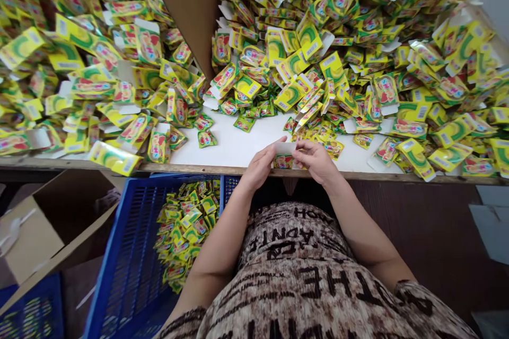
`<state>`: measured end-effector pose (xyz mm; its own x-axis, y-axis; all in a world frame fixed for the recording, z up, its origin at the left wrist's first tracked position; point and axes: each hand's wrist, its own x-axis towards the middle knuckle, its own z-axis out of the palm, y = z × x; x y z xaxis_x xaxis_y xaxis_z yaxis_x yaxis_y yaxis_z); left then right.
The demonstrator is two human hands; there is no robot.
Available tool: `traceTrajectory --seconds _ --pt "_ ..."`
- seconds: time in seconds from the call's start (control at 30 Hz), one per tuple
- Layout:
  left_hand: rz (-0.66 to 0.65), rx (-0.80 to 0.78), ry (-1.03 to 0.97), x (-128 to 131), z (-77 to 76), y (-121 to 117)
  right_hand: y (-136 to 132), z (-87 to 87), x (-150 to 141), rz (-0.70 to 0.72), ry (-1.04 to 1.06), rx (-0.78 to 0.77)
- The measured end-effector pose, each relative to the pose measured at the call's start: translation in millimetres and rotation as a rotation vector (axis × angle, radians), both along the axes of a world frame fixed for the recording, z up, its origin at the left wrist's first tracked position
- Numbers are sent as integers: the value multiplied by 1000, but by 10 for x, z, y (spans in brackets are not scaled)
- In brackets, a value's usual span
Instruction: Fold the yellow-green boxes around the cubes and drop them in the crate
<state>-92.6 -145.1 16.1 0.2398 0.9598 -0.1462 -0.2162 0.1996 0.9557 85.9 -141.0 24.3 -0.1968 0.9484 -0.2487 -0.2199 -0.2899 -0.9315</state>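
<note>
White table (248, 143), wooden front edge, heaped with open-flapped yellow and green cartons (294, 92). Blue slatted crate (127, 254), below the table at left, holding many small printed packets (191, 228). Brown cardboard box (43, 233), open, left of the crate. Left hand (260, 165), fingers closed on one side of a small carton (283, 158) at the table's front edge, white flap raised. Right hand (317, 161), thumb and fingers pinching the carton's other side. Loose green sachets (207, 138), on the table's bare strip.
</note>
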Motion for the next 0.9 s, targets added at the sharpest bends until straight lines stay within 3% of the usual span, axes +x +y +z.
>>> traceTrajectory --seconds 0.1,0.2,0.4,0.57,0.73,0.9 --pt "-50 -89 -125 -85 40 18 14 50 13 163 137 -72" --pt "-59 -161 -177 -122 59 38 27 107 57 217 137 -81" --pt "-75 -147 -154 -64 62 39 41 38 -39 123 -85 66" --pt "179 -48 -133 23 -10 97 108 -23 -151 -108 -277 295" --pt "354 73 41 78 -77 120 167 10 -132 -130 -209 259" --pt "330 90 40 66 -63 158 200 28 -155 -110 -224 191"
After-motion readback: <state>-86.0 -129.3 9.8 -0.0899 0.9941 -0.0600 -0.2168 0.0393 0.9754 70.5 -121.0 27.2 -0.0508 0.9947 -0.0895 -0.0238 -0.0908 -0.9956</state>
